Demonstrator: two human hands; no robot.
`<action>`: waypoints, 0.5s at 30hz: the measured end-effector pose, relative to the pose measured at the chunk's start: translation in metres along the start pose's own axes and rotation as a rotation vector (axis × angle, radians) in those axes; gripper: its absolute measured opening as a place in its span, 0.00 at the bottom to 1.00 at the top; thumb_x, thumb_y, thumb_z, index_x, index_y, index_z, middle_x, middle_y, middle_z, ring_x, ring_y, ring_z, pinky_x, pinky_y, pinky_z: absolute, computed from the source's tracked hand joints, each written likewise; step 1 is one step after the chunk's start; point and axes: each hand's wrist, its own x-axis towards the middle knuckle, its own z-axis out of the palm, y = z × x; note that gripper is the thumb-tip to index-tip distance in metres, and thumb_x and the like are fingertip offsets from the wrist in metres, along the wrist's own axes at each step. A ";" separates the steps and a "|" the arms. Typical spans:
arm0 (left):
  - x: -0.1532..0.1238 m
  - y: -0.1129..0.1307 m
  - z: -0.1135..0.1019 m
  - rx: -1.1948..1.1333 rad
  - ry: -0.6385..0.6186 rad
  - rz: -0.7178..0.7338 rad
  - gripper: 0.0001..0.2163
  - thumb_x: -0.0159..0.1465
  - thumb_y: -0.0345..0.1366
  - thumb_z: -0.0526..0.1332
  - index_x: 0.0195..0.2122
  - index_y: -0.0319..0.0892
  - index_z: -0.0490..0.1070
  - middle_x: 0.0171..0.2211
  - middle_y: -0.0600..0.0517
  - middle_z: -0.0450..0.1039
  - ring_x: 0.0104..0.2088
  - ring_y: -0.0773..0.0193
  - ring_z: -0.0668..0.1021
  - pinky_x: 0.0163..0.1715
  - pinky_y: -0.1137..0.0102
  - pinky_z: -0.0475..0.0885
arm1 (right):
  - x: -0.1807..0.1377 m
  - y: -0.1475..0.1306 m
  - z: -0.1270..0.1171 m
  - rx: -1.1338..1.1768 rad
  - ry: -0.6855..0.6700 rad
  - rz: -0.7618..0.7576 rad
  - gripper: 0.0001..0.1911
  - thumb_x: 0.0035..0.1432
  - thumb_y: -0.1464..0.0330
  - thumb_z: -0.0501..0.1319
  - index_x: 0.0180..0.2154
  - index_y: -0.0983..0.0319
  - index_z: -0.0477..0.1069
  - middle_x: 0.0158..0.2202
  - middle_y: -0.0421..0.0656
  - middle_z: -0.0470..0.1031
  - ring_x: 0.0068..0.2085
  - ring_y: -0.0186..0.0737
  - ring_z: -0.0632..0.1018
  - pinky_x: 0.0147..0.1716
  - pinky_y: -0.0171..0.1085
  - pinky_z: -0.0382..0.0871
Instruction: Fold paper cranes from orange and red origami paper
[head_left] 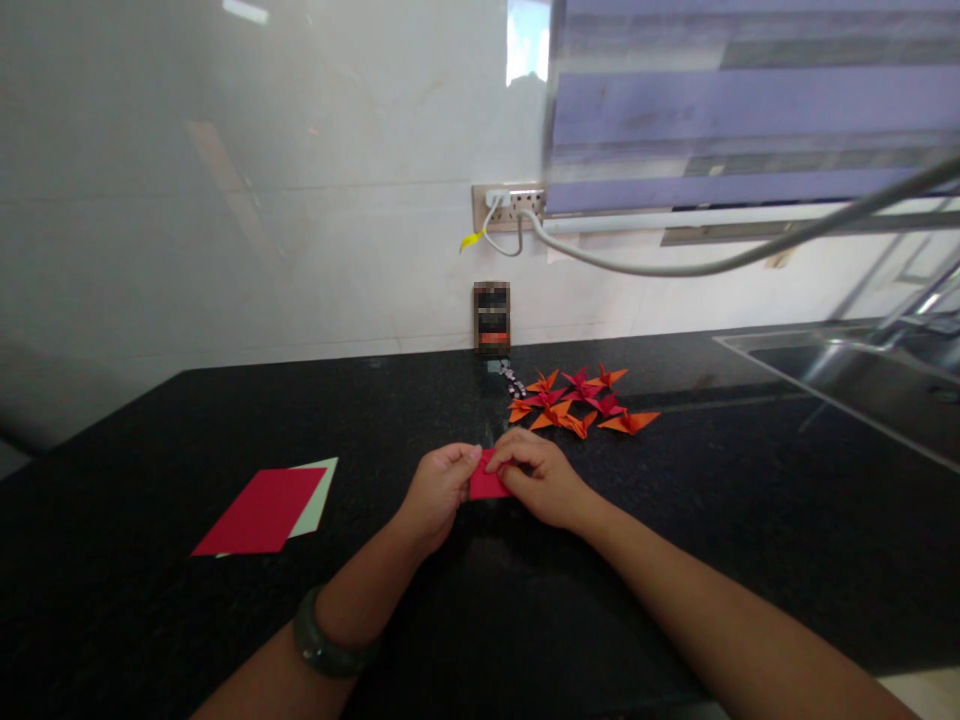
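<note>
Paper lies at the far left of the black counter [120,470]: a flat red sheet [260,512] set as a diamond, its long diagonal running from near left to far right, on top of a pale green sheet [321,492] that shows only along its right edge. Next comes the person's left forearm, with a dark green bangle [324,642] on the wrist. The left hand [437,492] and the right hand [541,482] meet at the middle of the counter, fingertips almost touching. Both pinch the folded red paper [487,485] between them, the left on its left end and the right over its right end. This small piece sits low at the counter surface, well right of the flat sheets. Its long axis runs across from left to right, about parallel to the counter's front edge, and one corner pokes up between the fingertips, pointing away toward the wall. Beyond the right hand, near it, lies a cluster of folded paper figures [579,402] in orange and red, points splayed outward. Behind them a phone [492,317] leans upright against the wall, under a wall socket [508,205] with a grey cable [675,268] trailing rightward. A steel sink [862,385] fills the far right.
</note>
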 end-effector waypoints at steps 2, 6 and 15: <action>-0.001 0.000 0.001 0.000 -0.001 -0.002 0.11 0.48 0.40 0.66 0.24 0.37 0.68 0.18 0.55 0.70 0.19 0.70 0.71 0.22 0.75 0.65 | 0.001 0.001 0.000 0.029 0.002 0.019 0.12 0.47 0.81 0.52 0.25 0.62 0.71 0.28 0.41 0.68 0.32 0.34 0.71 0.33 0.34 0.65; -0.001 -0.002 0.001 0.014 -0.004 -0.005 0.11 0.48 0.40 0.65 0.24 0.37 0.68 0.18 0.55 0.69 0.19 0.70 0.70 0.22 0.74 0.65 | 0.002 -0.001 -0.001 0.063 -0.043 0.078 0.12 0.48 0.81 0.51 0.23 0.63 0.69 0.28 0.41 0.67 0.32 0.33 0.70 0.33 0.34 0.64; 0.001 -0.003 -0.002 0.098 0.038 0.049 0.12 0.48 0.41 0.65 0.25 0.37 0.69 0.17 0.56 0.69 0.18 0.72 0.69 0.20 0.76 0.62 | 0.001 -0.002 0.002 -0.025 -0.030 0.139 0.05 0.52 0.72 0.57 0.25 0.63 0.66 0.26 0.39 0.65 0.30 0.32 0.67 0.31 0.33 0.62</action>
